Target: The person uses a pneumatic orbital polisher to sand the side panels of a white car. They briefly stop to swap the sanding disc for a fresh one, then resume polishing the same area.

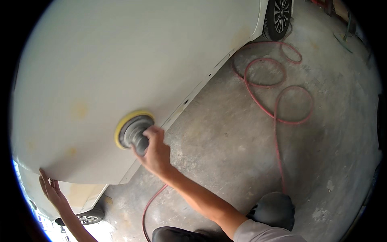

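Above the concrete floor (225,141), your right hand (156,151) grips the sander (136,130) against the car door (121,64) near its lower edge; your left hand (52,191), fingers almost straight, touches its side edge.

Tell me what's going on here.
A person's right hand grips a round grey handheld sander with a yellow-edged pad, which appears to sit flat against a broad white car body panel near its lower edge. The left hand is at the panel's edge. A thin red hose loops across the grey concrete floor.
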